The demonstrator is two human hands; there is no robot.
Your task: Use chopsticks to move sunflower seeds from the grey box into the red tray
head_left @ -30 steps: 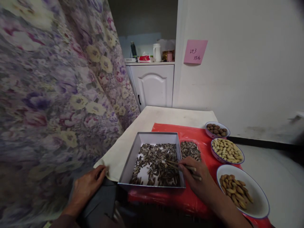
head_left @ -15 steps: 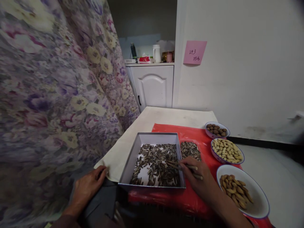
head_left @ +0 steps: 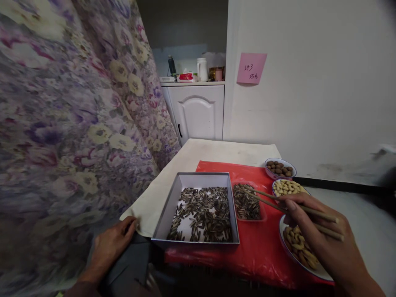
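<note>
My right hand (head_left: 321, 231) grips a pair of wooden chopsticks (head_left: 280, 201). Their tips reach over a clear plastic container (head_left: 261, 216) filled with striped sunflower seeds (head_left: 246, 204); whether a seed is between the tips is too small to tell. To its left stands an open grey box (head_left: 159, 220) with more sunflower seeds (head_left: 204, 212) spread over its white bottom. At the table's near left corner, my left hand (head_left: 113, 243) has its fingers curled against the edge of the cream tablecloth (head_left: 154, 194).
A red plastic sheet (head_left: 253, 260) lies under the box and container. Along the right side are bowls of round brown nuts (head_left: 280, 169), pale nuts (head_left: 287, 187) and long brown nuts (head_left: 298, 247), the last partly behind my right hand. A floral curtain (head_left: 77, 123) hangs at left.
My right hand has moved right with the chopsticks. Their tips have gone from the seeds in the grey box to the plastic container. My left hand has stayed at the corner.
</note>
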